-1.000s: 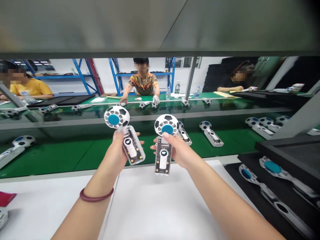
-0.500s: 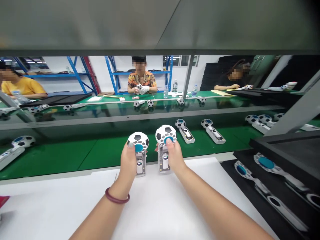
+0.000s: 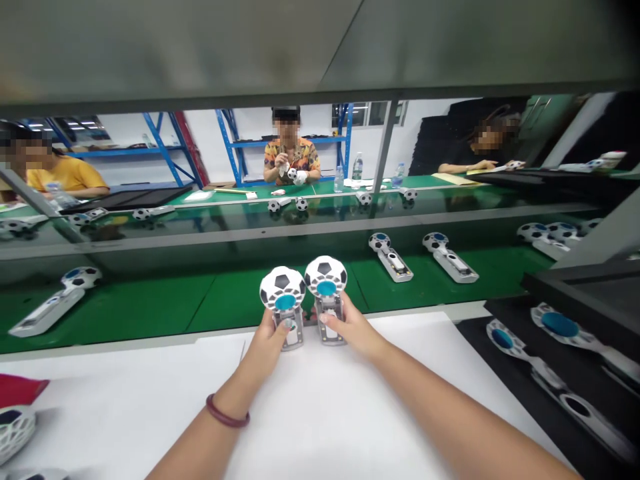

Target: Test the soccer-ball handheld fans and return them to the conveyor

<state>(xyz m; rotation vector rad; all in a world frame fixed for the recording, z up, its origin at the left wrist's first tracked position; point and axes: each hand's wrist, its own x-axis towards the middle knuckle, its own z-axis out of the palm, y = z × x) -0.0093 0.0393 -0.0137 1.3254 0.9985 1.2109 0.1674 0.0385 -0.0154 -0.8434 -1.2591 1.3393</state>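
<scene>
In front of me my left hand (image 3: 270,337) grips a handheld device (image 3: 283,287) with a soccer-ball head, a blue round face and an open grey-white handle. My thumb lies on the handle, and the other fingers are mostly hidden behind it. My right hand (image 3: 353,327) holds a like soccer-ball device (image 3: 326,272) by its handle, thumb across the front. Both devices stand upright side by side, their heads almost touching, at the front edge of the green belt (image 3: 150,300).
More soccer-ball devices (image 3: 393,259) lie on the belt. White paper (image 3: 320,413) covers my bench. At right, a black tray (image 3: 480,347) bears white casing parts (image 3: 560,325). A red object (image 3: 20,390) lies at left. Across the belt, a person (image 3: 293,157) handles a device.
Both thumbs have moved down from the blue faces to the handles. The two devices have come closer together. The view has shifted left, showing more of the red object.
</scene>
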